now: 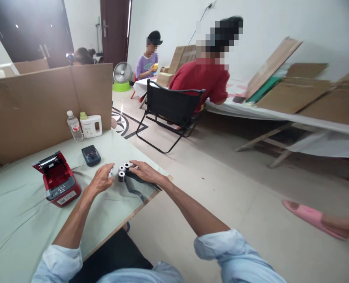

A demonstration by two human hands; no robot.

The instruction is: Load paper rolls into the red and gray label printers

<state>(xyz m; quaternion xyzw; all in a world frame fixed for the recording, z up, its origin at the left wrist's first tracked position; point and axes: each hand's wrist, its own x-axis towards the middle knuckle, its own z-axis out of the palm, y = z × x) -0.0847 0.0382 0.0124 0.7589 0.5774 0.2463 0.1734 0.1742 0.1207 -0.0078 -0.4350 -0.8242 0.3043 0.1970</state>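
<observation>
nearby red printer (58, 179) open, beside paper rolls (123, 171).

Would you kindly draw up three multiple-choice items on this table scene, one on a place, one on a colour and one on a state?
1. Where does the red printer stand?
A. Left of the left hand
B. Under the folding chair
C. Beside the fan

2. What colour is the cap of the white bottle?
A. Red
B. Green
C. Black

3. In what state is the printer's lid?
A. Shut
C. Taken off and lying on the floor
B. Open, tilted back

Answers:
1 A, the printer sits on the table to the left of that hand.
2 B, a light green cap tops the white bottle by the water bottle.
3 B, the lid stands raised, showing the paper bay, while the right hand rests by the paper rolls.
</observation>
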